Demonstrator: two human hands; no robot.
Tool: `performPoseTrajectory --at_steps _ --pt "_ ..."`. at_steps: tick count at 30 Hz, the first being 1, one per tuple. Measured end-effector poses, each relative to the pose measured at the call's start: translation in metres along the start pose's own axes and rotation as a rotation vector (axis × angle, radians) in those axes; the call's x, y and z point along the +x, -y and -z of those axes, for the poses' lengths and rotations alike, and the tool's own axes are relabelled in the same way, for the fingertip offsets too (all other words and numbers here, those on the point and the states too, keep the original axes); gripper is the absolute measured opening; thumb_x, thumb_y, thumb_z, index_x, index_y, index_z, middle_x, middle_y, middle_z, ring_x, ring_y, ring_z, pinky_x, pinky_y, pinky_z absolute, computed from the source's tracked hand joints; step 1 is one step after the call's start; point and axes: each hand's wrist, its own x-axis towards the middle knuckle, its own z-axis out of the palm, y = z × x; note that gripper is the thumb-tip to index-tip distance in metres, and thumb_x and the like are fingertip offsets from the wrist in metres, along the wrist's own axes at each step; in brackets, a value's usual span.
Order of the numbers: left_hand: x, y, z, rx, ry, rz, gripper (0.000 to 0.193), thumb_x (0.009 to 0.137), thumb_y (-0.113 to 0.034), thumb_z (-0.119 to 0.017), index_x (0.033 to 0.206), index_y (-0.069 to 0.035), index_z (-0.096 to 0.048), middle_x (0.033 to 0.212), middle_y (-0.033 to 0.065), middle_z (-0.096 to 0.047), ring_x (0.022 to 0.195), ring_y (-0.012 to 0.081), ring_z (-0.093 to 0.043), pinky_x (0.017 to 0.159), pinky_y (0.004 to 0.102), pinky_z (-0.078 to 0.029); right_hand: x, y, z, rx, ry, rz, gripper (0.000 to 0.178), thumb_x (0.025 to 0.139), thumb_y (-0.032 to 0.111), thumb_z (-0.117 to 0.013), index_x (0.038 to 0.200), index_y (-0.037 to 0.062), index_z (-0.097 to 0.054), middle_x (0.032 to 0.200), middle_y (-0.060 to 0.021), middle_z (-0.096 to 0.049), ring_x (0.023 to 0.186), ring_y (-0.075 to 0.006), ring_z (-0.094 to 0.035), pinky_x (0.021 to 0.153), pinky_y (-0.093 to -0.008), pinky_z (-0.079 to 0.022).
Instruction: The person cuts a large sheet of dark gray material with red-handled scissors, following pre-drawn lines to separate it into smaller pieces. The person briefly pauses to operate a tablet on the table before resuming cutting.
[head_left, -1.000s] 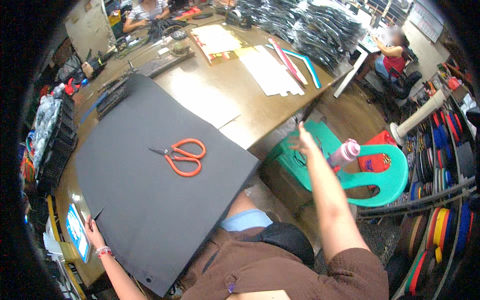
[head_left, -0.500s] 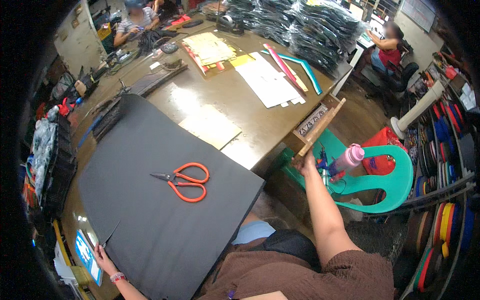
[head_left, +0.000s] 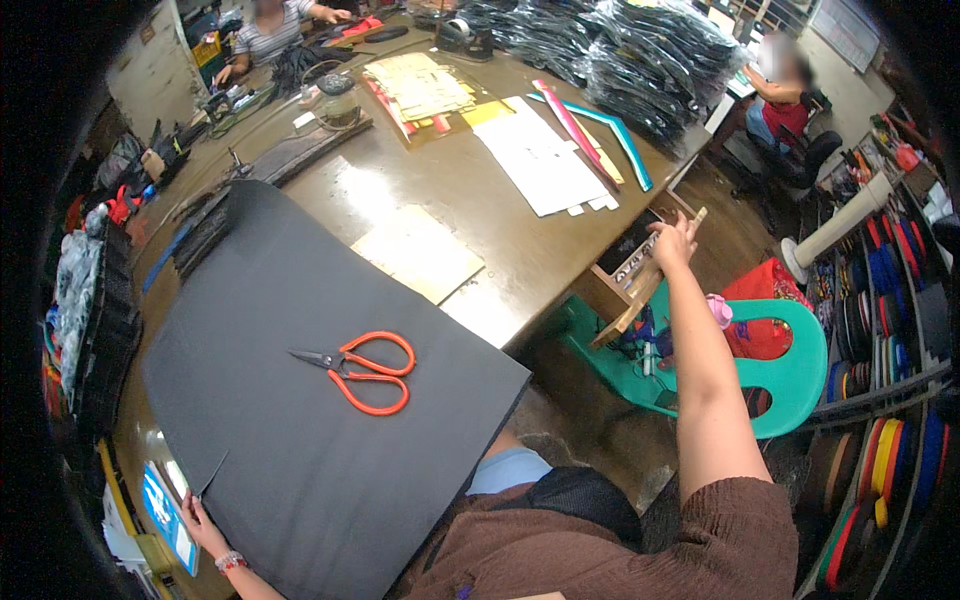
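I am seeing the right hand reaching out past the table edge, fingers closing around a long wooden ruler that is slanting down toward the green chair. The left hand is pinching the near-left edge of the dark sheet. Orange scissors are lying on that sheet, well apart from both hands.
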Motion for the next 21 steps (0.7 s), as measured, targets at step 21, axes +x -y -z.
performPoseTrajectory --at_steps 21 --pt "-0.002 -0.009 -0.001 0.004 -0.004 0.026 0.030 0.088 -0.019 -0.047 0.110 0.002 -0.052 0.109 0.0092 -0.054 0.099 0.0168 -0.049 0.090 0.0274 -0.034 0.016 -0.005 -0.011 0.069 -0.146 -0.061 0.029 0.076 0.011 -0.050 0.095 0.0282 -0.063 0.135 -0.0073 -0.029 0.124 -0.0315 -0.025 0.097 -0.0549 -0.023"
